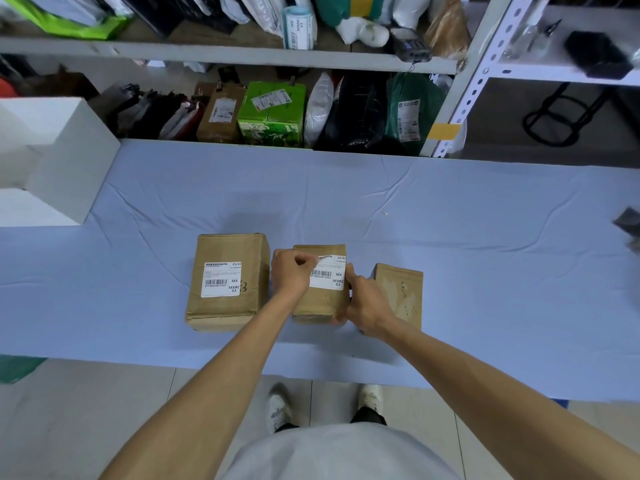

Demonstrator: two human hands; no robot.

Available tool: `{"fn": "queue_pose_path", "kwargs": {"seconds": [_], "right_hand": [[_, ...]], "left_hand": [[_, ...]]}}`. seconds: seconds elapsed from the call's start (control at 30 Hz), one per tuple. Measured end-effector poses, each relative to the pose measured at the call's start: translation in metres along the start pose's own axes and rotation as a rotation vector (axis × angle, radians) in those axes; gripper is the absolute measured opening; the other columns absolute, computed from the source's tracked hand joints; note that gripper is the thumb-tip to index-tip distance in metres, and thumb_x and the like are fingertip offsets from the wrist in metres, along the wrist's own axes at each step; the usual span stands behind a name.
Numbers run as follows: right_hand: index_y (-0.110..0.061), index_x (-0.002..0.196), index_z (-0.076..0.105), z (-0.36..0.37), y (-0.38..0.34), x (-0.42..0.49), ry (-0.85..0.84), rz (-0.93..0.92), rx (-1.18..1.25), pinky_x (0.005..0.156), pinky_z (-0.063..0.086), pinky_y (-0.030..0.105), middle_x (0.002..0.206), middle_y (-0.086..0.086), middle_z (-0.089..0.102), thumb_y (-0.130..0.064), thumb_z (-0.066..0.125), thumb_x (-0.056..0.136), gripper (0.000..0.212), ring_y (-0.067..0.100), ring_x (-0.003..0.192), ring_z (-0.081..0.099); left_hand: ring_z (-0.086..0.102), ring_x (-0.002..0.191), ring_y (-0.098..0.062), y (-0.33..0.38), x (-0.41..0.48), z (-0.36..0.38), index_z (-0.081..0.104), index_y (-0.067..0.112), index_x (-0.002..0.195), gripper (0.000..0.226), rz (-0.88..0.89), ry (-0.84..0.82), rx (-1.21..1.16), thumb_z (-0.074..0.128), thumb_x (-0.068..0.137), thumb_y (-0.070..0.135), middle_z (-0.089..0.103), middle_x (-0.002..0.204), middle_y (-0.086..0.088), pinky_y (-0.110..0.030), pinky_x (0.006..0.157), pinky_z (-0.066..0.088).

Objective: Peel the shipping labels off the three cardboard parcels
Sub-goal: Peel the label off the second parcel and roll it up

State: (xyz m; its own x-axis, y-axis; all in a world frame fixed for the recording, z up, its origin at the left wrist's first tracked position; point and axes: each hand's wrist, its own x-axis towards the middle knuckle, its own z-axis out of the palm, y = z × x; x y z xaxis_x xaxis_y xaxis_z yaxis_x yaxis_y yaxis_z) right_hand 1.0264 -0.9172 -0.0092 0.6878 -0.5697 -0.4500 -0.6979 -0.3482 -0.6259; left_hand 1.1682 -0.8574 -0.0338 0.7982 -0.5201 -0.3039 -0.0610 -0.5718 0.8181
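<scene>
Centre of frame, a row on the blue cloth (pixel 485 220). Left parcel (pixel 227 306): brown cardboard, white barcode label (pixel 221 279) flat on top. Left hand (pixel 292 271), fingers curled, pinches the middle label (pixel 327 278) at its lifted upper-left corner. Middle parcel (pixel 318 304): right hand (pixel 363 304) curled round its right side. Right parcel (pixel 403 289): pale scuffed top

Left parcel (pixel 228 282), middle parcel (pixel 320 306), right parcel (pixel 403 292) in row mid-table; gaps narrow. Left hand (pixel 292 271), pinching label (pixel 327 279), fills first gap; right hand (pixel 367 306), gripping middle parcel, fills second. Open cloth (pixel 450 209) behind row up to shelf rack (pixel 207 51). White box (pixel 69 157) blocks far left; dark object (pixel 628 225) at right edge.
</scene>
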Motion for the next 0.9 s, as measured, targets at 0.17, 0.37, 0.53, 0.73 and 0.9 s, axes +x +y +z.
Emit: {"fn": "queue_pose_path", "kwargs": {"seconds": [0.17,0.37,0.53,0.73,0.9], "right_hand": [[-0.010,0.144,0.027,-0.0004,0.0002,0.0009,0.001,-0.008,-0.011,0.054,0.042,0.024,0.110,0.004,0.069,-0.005,0.076,0.068,0.091,0.026,0.094,0.064],[-0.011,0.146,0.026,0.0018,0.0032,0.0035,-0.003,-0.005,-0.015,0.075,0.054,0.032,0.111,0.003,0.068,-0.006,0.077,0.068,0.093,0.024,0.097,0.063],[-0.016,0.143,0.031,0.0021,0.0061,0.0037,0.005,-0.020,0.022,0.077,0.056,0.033,0.114,-0.001,0.068,-0.009,0.085,0.061,0.098,0.020,0.095,0.066],[-0.016,0.137,0.035,-0.0004,0.0043,0.0040,-0.006,-0.007,0.014,0.071,0.056,0.031,0.109,0.000,0.069,-0.009,0.085,0.058,0.094,0.021,0.093,0.066],[-0.015,0.139,0.034,-0.0002,0.0042,0.0043,-0.012,0.006,0.013,0.077,0.056,0.036,0.112,0.003,0.068,-0.007,0.085,0.059,0.095,0.023,0.097,0.064]], "left_hand": [[0.066,0.086,-0.014,-0.0010,0.0008,-0.0003,0.065,0.034,0.060,0.024,-0.006,-0.005,-0.018,0.071,0.082,0.026,0.071,0.099,-0.001,-0.034,0.081,0.054],[0.065,0.085,-0.013,-0.0024,0.0010,0.0003,0.064,0.034,0.062,0.023,0.005,-0.002,-0.031,0.072,0.082,0.026,0.070,0.100,-0.002,-0.029,0.076,0.052],[0.065,0.091,-0.013,-0.0060,0.0014,-0.0012,0.068,0.030,0.070,0.014,0.034,-0.029,-0.058,0.073,0.082,0.024,0.070,0.099,-0.003,-0.024,0.075,0.049],[0.066,0.090,-0.013,-0.0073,0.0030,-0.0003,0.068,0.031,0.068,0.016,0.040,-0.029,-0.063,0.073,0.081,0.023,0.071,0.097,-0.002,-0.027,0.081,0.051],[0.066,0.090,-0.015,-0.0078,0.0027,0.0002,0.072,0.025,0.075,0.006,0.035,-0.027,-0.053,0.072,0.081,0.025,0.069,0.102,-0.005,-0.033,0.088,0.052]]}}
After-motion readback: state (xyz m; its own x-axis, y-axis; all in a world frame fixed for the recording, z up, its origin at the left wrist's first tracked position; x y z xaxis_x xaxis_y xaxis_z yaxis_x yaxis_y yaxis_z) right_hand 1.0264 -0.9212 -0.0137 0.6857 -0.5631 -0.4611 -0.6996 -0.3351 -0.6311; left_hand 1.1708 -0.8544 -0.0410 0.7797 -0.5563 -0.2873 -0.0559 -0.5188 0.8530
